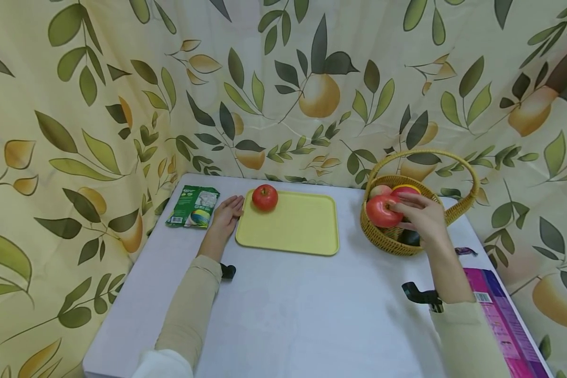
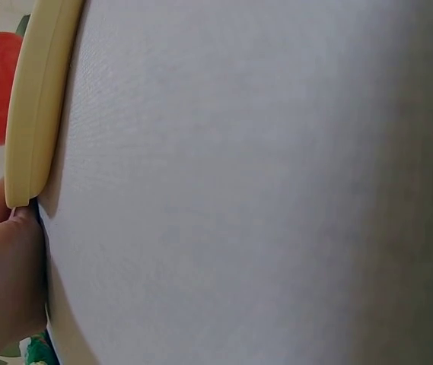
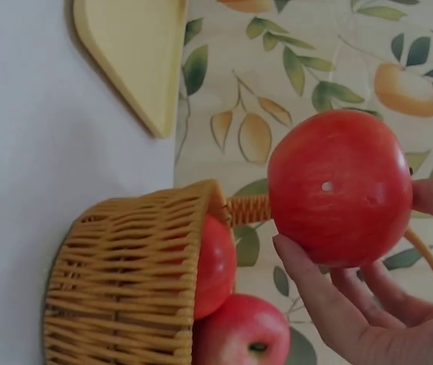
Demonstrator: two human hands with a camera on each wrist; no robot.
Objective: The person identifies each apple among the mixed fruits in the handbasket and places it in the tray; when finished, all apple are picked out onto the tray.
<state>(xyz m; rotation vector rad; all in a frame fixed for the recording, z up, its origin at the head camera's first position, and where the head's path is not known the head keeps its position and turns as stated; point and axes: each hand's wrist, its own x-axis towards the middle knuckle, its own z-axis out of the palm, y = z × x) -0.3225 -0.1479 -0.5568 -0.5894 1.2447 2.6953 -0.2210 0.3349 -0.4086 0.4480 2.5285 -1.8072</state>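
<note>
My right hand grips a red apple between thumb and fingers, above the wicker basket. Inside the basket are a pinkish apple, another red fruit and a dark, glossy item. At the left edge of the yellow tray, my left hand rests with its fingers extended along the rim. A second red apple sits on the tray near its back left corner.
A green packet lies left of my left hand. Along the table's right edge are a pink and purple package and a small purple wrapper. Behind the white table hangs a leaf-patterned curtain. The basket's handle arches upright.
</note>
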